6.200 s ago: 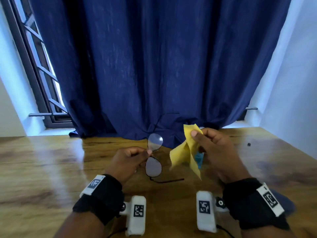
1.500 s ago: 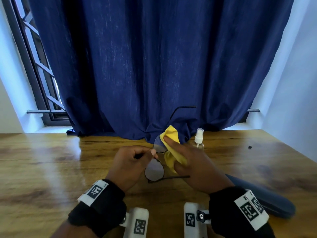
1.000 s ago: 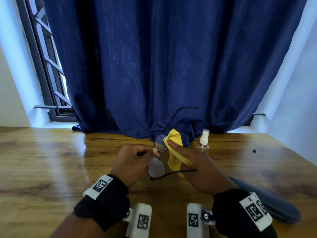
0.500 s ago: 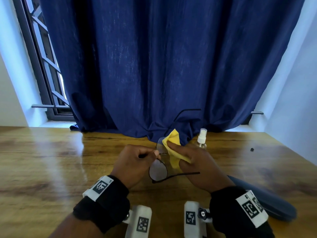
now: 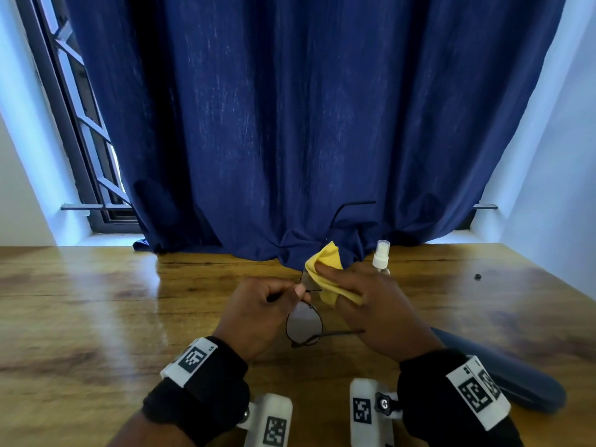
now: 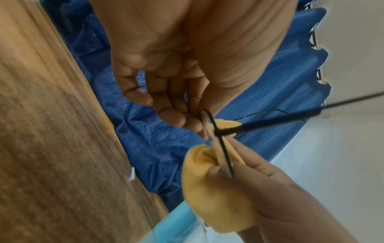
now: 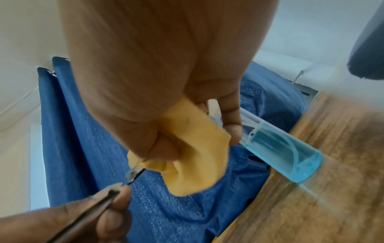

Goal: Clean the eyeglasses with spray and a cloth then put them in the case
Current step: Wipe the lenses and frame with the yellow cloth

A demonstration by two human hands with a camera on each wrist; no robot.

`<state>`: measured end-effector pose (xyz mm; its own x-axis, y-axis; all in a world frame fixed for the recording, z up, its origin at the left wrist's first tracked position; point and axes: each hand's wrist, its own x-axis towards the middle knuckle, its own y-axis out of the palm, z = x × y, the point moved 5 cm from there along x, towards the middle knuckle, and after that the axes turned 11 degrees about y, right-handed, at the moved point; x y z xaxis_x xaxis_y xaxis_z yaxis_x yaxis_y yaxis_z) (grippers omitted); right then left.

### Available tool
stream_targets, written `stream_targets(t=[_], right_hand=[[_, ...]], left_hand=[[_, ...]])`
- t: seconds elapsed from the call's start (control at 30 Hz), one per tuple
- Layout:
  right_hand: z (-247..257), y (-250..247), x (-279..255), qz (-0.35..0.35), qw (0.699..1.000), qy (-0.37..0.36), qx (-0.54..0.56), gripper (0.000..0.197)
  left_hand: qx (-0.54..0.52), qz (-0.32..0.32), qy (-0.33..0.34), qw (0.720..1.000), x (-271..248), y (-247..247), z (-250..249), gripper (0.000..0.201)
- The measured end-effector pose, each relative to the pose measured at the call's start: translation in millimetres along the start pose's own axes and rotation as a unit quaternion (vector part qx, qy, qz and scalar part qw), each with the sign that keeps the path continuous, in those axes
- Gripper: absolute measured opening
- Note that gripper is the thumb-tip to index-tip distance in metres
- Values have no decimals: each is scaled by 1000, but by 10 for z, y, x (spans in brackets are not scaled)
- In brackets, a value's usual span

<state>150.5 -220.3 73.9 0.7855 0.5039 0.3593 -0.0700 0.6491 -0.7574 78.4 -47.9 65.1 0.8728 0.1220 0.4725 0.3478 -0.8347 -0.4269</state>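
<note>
Black thin-framed eyeglasses [image 5: 304, 324] are held above the wooden table, one lens over the other, both temples unfolded. My left hand [image 5: 263, 309] pinches the frame at the bridge between thumb and fingers; the same grip shows on the eyeglasses [image 6: 220, 144] in the left wrist view. My right hand [image 5: 371, 304] pinches the yellow cloth [image 5: 325, 275] around the upper lens, which is mostly hidden by it. The cloth [image 7: 193, 148] bunches under my thumb in the right wrist view. A clear spray bottle [image 5: 381, 258] with blue liquid [image 7: 284, 152] stands just behind my right hand.
A dark blue glasses case [image 5: 503, 379] lies shut on the table [image 5: 96, 317] to the right of my right wrist. A dark blue curtain [image 5: 290, 124] hangs down to the table's far edge. A small black speck [image 5: 477, 276] lies at the far right. A window [image 5: 74, 108] is at the left.
About six seconds ago the cloth hung free beside the glasses; it is now wrapped on the upper lens. Over the last second the hands and glasses stayed nearly in place, the cloth shifting slightly.
</note>
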Motion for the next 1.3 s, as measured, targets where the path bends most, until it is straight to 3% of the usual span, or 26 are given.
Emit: stream_targets(t=[0.1,0.2,0.3,0.5,0.7,0.83,1.0,1.17,1.3], right_hand=[[73,71,-28,30,999,-34,8,50],[22,62,-3,12,999,-31,30,45],[-33,49,18,-9,1000,-8,-5,54],[67,86,-24,20,999,-39,15,51],[-10,98,-2,23,999,-9,-21,69],[45,127,-9,34,999,-28,-10,61],[62,131,-3,41,998,-45,27,43],[-88,23,40,-9,1000,-12,-17,52],[-32,152,14,29,998,-46,-39,68]], left_hand=[[-4,5,-11,1000,14,-5,19,24],[-1,11,-18,1000,15,-5,15,25],[7,7,-9,1000,8,-18,-30,24],[45,-15,4,999,2,-49,-30,24],[31,-26,3,999,-10,-46,5,19],[-4,8,3,1000,-20,0,-21,12],[-13,3,-9,1000,-10,-50,6,13],[-38,1,-39,999,-16,-71,28,11],[-35,4,-40,999,-20,-60,23,12]])
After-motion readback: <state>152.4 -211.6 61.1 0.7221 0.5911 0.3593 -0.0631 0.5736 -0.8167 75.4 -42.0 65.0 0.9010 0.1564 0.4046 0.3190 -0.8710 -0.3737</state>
